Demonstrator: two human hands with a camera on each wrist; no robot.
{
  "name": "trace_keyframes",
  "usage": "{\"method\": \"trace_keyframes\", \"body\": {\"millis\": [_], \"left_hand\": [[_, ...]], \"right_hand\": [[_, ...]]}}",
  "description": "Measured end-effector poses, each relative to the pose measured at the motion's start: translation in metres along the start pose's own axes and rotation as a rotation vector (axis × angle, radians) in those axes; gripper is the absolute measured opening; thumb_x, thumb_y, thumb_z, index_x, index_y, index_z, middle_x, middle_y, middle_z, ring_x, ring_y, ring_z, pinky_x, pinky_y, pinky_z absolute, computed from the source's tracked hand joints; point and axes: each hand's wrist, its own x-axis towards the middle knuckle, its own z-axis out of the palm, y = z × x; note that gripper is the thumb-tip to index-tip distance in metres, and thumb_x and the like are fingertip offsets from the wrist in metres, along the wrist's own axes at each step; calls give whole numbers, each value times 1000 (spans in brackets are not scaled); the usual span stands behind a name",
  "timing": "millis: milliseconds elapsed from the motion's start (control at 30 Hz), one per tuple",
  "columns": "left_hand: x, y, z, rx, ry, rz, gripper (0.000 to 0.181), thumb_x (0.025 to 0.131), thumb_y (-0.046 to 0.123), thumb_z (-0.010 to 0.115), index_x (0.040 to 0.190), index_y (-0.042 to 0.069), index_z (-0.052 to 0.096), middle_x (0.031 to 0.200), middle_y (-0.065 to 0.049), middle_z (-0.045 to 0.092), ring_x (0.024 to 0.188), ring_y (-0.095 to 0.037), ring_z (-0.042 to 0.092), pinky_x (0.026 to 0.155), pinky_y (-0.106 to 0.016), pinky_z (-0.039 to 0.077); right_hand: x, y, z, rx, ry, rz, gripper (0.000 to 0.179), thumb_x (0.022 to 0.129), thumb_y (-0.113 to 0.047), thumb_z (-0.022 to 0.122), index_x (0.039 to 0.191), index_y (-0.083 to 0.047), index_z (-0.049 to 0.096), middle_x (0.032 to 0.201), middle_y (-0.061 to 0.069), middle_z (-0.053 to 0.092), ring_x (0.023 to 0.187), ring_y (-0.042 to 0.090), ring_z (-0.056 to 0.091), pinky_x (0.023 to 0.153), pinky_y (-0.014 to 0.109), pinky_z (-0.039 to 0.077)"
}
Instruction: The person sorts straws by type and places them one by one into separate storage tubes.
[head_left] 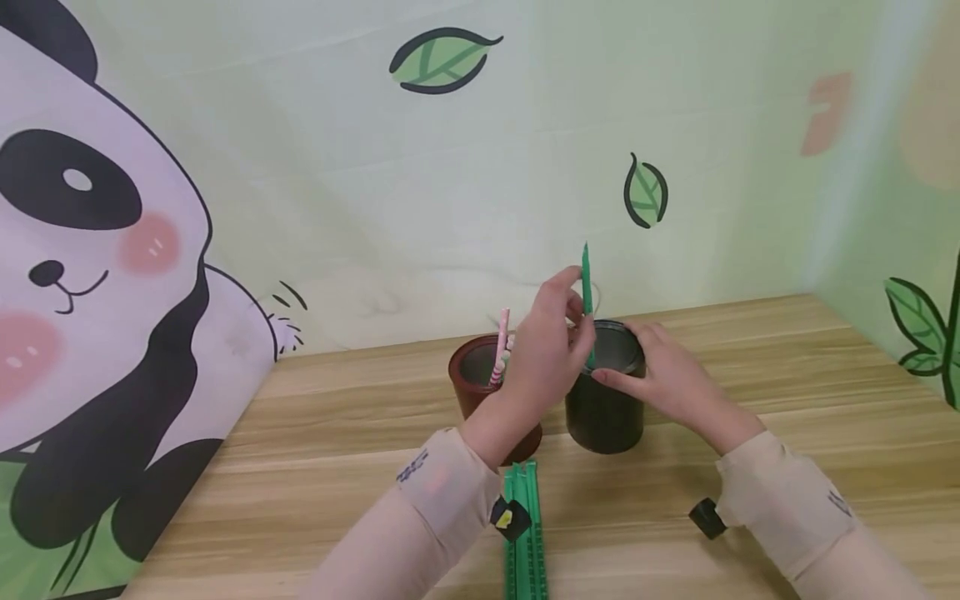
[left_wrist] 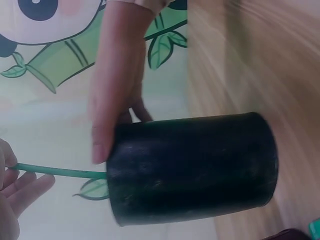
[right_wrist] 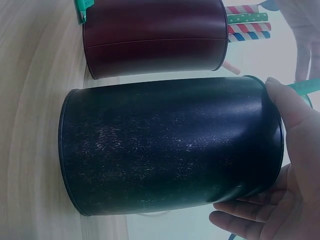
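Observation:
My left hand [head_left: 551, 337] pinches a slim green stick [head_left: 587, 283], pointed at its top, which stands upright with its lower end inside the mouth of a black cylindrical cup [head_left: 606, 412]. In the left wrist view, the same green stick [left_wrist: 60, 171] runs from my left fingers past the cup's rim. My right hand [head_left: 675, 375] grips the black cup at its rim, thumb on the near side, other fingers around the far right side. The right wrist view shows the thumb and fingers of the right hand [right_wrist: 295, 165] on either side of the cup [right_wrist: 165, 150].
A dark red-brown cup [head_left: 468, 387] stands left of the black one, holding several striped and dotted paper straws [right_wrist: 248, 27]. Several green sticks [head_left: 532, 533] with dark printing lie on the wooden table [head_left: 337, 467] in front. Behind is a printed panda backdrop [head_left: 337, 167].

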Motion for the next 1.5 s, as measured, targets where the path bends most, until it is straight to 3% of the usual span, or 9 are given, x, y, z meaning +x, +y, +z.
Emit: {"method": "trace_keyframes", "body": {"millis": [167, 433, 767, 967, 1167, 1367, 1500], "left_hand": [[-7, -2, 12, 50, -38, 25, 48, 90, 0, 59, 133, -3, 38, 94, -13, 58, 77, -18, 62, 69, -18, 54], [-19, -7, 25, 127, -167, -78, 55, 92, 6, 58, 142, 2, 36, 95, -8, 56, 80, -14, 57, 63, -14, 48], [-25, -7, 27, 154, -247, -30, 32, 91, 9, 61, 122, 4, 55, 95, -6, 58, 75, -11, 57, 67, -12, 49], [-27, -3, 25, 133, -272, -35, 30, 91, 11, 62, 120, 8, 58, 95, -5, 57, 77, -10, 57, 67, -11, 47], [-30, 10, 11, 99, -251, -21, 32, 90, 11, 61, 122, 8, 57, 99, -6, 57, 83, -11, 60, 68, -9, 48], [-36, 24, -9, 85, -151, 70, 32, 87, 10, 65, 119, 8, 60, 97, -6, 59, 77, -12, 60, 60, -10, 45], [-47, 29, -25, 110, -104, 130, 29, 84, 12, 69, 113, 10, 63, 94, -2, 62, 75, -10, 57, 65, -16, 46]], "right_hand": [[0, 1, 1, -12, 10, -17, 89, 86, -58, 60, 144, 4, 33, 134, 25, 45, 116, 40, 54, 94, 55, 48], [1, 1, 3, -14, 32, -48, 82, 87, -49, 65, 142, 4, 36, 128, 26, 48, 112, 40, 55, 93, 56, 48], [1, 2, 3, -21, 49, -71, 75, 88, -35, 66, 142, 8, 35, 130, 29, 47, 116, 45, 53, 98, 59, 44], [0, 4, 3, -14, 55, -104, 69, 89, -29, 67, 141, 5, 39, 131, 29, 47, 119, 44, 51, 98, 61, 43], [-1, 3, 2, -12, 58, -98, 69, 89, -32, 66, 141, 4, 39, 130, 28, 47, 117, 43, 52, 97, 60, 44], [0, 5, 3, -3, 79, -110, 70, 87, -43, 68, 139, -1, 45, 127, 22, 51, 115, 37, 52, 95, 56, 46], [0, 5, 3, 30, 54, -91, 74, 86, -49, 66, 139, -3, 44, 129, 20, 51, 118, 35, 50, 95, 56, 47]]}}
